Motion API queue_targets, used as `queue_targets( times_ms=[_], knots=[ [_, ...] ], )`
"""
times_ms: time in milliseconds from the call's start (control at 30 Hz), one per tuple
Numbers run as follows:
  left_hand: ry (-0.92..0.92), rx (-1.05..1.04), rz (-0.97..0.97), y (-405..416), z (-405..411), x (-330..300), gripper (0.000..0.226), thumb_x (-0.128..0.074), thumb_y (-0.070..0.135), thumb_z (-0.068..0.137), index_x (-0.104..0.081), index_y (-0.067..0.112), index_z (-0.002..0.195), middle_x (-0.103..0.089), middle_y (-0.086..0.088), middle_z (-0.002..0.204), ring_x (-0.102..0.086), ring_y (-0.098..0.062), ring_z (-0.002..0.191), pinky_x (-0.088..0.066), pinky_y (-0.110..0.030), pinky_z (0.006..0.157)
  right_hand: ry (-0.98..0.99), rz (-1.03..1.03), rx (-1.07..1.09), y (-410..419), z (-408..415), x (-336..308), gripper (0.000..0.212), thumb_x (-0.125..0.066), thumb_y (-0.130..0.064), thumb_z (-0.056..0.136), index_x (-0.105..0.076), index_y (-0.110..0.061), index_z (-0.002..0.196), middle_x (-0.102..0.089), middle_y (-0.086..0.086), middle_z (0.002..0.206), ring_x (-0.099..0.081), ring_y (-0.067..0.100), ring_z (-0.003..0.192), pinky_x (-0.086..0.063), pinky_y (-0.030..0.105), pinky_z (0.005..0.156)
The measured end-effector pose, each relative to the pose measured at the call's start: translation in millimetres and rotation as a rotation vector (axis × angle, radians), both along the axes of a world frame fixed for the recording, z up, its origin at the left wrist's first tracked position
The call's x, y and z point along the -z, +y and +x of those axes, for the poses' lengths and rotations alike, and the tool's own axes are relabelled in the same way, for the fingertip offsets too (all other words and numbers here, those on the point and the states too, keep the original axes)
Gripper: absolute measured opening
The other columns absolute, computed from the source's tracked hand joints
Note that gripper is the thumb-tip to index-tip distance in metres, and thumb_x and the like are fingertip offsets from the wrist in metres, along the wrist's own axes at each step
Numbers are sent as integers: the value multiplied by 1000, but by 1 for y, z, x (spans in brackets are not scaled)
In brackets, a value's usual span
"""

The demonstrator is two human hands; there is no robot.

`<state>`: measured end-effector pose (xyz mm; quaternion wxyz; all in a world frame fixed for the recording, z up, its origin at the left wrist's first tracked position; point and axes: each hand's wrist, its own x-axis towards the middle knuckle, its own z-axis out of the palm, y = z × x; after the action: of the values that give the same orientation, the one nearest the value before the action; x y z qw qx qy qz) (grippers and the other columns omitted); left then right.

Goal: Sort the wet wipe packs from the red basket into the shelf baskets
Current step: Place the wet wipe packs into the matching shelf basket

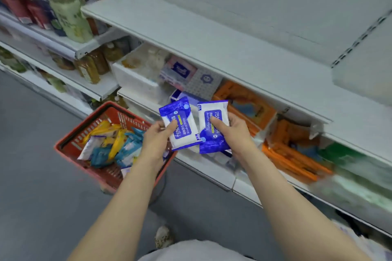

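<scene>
- Left hand point(158, 136) pinches a blue-and-white plastic alcohol wipe pack point(180, 124), thumb on its label, fingers curled behind.
- Right hand point(234, 131) grips a second blue-and-white alcohol wipe pack point(212, 126) the same way, just beside the first.
- Left of the left fingers, a red plastic basket point(70, 144) holds yellow, teal and white wipe packs point(114, 144).
- Beyond both sets of fingertips, a white shelf basket point(135, 79) sits on the shelf.

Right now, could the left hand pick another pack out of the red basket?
Probably not yet. The left hand already grips a blue alcohol wipes pack, so its fingers are taken. The red basket sits just below it, open-topped, with nothing covering the packs.
</scene>
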<state>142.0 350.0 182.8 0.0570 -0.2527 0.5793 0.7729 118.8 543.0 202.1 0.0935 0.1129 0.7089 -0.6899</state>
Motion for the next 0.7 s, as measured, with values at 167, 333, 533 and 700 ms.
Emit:
queue_targets(
  times_ms=[167,333,533,700],
  knots=[
    [165,102,12,109,14,-46,5,-70,11,87,-66,13,90,-75,-8,86,-71,-20,74,-58,-36,69,102,-24,141,103,45,-40,13,-69,-20,92,-67,-17,104,-77,4,94,-75,23,83,-60,38,72],
    [317,227,-18,257,63,-84,22,-71,7,85,-58,7,103,-73,-8,93,-70,-11,69,-54,-24,56,169,-60,231,229,126,-71,25,-76,-18,85,-66,-14,108,-77,4,97,-74,23,86,-59,36,72],
    [394,498,6,433,129,-112,27,-72,15,86,-60,12,110,-76,-7,93,-74,-18,77,-58,-29,61,270,16,494,383,224,-94,37,-81,-4,77,-64,-10,109,-77,3,96,-74,18,83,-58,29,67],
    [387,612,28,534,162,-126,25,-71,12,86,-60,6,108,-74,-12,96,-73,-16,73,-55,-25,55,290,-20,655,484,275,-105,29,-76,-5,82,-66,-11,109,-77,5,98,-74,21,85,-59,34,73]
  ],
)
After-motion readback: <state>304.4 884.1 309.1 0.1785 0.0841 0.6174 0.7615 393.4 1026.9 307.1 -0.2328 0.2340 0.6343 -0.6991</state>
